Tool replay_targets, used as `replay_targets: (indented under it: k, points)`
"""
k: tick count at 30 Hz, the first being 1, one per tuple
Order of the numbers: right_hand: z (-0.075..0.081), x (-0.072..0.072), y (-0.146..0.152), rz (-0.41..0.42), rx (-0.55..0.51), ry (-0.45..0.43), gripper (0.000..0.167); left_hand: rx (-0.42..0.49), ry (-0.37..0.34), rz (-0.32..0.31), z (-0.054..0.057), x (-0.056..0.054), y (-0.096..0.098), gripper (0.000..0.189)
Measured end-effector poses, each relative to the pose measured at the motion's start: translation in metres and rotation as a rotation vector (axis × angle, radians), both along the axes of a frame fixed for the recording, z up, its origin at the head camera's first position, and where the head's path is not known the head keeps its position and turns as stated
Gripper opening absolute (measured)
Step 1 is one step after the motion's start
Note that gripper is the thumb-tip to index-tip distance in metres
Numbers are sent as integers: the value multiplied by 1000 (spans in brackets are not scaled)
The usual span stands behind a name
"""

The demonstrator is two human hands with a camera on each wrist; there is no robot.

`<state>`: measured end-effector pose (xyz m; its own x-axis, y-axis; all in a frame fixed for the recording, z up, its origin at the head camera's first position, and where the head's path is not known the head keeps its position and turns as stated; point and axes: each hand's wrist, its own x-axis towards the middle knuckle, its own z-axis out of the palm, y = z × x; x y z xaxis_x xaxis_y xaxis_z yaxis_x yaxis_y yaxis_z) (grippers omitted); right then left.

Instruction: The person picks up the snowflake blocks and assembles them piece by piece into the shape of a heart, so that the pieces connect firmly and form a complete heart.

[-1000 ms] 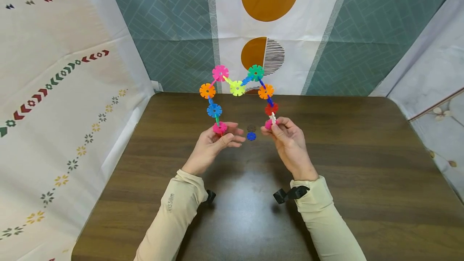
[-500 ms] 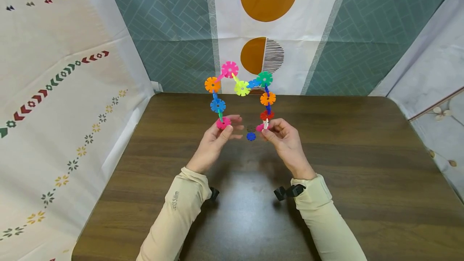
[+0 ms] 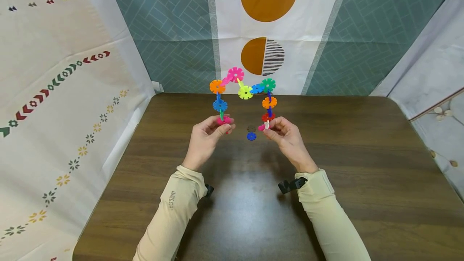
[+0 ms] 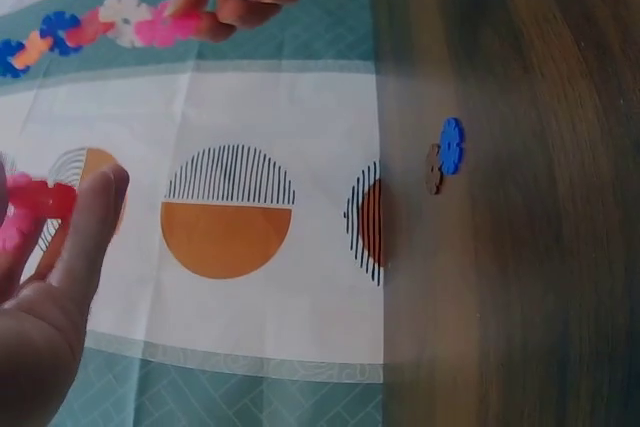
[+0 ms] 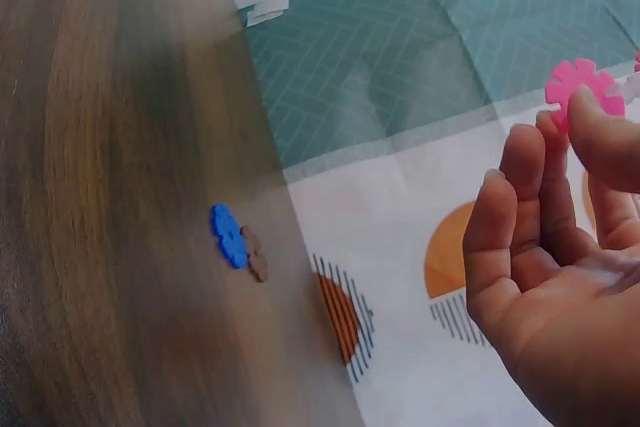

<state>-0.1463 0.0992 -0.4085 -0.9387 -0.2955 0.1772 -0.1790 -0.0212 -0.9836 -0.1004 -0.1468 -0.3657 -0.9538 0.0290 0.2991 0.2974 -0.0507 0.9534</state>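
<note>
A chain of interlocking plastic flower discs (image 3: 245, 92) arches above the table, its two ends held apart in my hands. My left hand (image 3: 204, 140) pinches the pink disc (image 3: 224, 120) at the left end; a red disc (image 4: 58, 199) joined there shows by the thumb in the left wrist view. With thumb and fingers my right hand (image 3: 289, 142) grips the right end, where a pink disc (image 5: 582, 89) sticks out past the fingertips beside a white disc (image 3: 267, 124). Between the ends run orange, blue, green, red and yellow discs, with the yellow one dipping in the middle.
On the wooden table (image 3: 355, 164) lie a blue disc (image 3: 251, 136) and a brown disc (image 3: 251, 129), side by side beyond and between the hands. A patterned cloth (image 3: 174, 51) hangs behind the far edge, and a white cloth (image 3: 72, 112) at the left.
The left end of the chain has moved slightly right and away, and the left fingers have closed in from spread. The right end came left, bringing the ends nearer; the arch shifted right.
</note>
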Motion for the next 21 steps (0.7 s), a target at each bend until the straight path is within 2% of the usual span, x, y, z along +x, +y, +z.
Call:
replay_targets:
  k: [3,7,13,16,21]
  points:
    - [-4,-5,-2,6,63,12,20,35,5,-17,0,0,0,23]
    - [-8,-9,-5,25,134,29,23,59,-3,-3,-2,0,1,20]
    - [-15,-17,-9,136,277,12,34,164,-7,15,-3,0,7,25]
    - [-23,-23,-13,150,397,11,36,226,-7,7,-3,1,9,27]
    - [-36,-36,-23,91,656,-19,38,301,-16,-7,-1,2,12,29]
